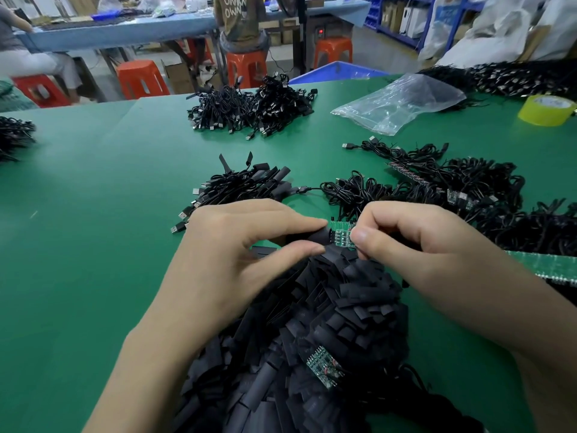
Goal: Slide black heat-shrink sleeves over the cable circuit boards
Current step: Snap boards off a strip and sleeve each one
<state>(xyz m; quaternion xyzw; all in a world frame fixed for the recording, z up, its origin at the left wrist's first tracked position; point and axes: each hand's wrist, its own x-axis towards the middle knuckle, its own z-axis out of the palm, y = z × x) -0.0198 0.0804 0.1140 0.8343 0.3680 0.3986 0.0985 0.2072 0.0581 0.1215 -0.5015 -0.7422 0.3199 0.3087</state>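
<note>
Two hands: they work at the far edge of the sleeve pile (327, 307), fingertips almost meeting.
Left hand (249, 254): thumb and forefinger pinch one sleeve (315, 237), a short flattened tube of dull black plastic, its open mouth turned to the right.
Right hand (421, 248): fingers curled, thumb and forefinger pinching the circuit board (343, 236), a small flat green rectangle dotted with tiny parts.
Board and sleeve: the board's left end sits at the sleeve's mouth, just above the pile's far edge. Whether it has gone inside cannot be told.
Sleeve pile: a loose mound of flat, matte black cut pieces, overlapping like shingles, lying between the two forearms.
Spare board (324, 367): a small green board, tilted, resting on the pile's near side.
Board strip (543, 265): a long narrow green strip to the right of the pile, running out from under the right wrist.
Loose cables (452, 189): thin, glossy black, tangled in loops, beyond the pile to the right.
Sleeved bundle (246, 185): just beyond the pile to the left, black cables with metal-tipped plugs fanned outward.
Far heap (249, 107): more coiled black cables, well beyond the pile.
Bag (402, 101): clear, crinkled plastic, far beyond the pile to the right.
Tape roll (546, 109): a yellow ring, farther right than the bag.
Table (93, 214): a smooth green mat under the pile.
</note>
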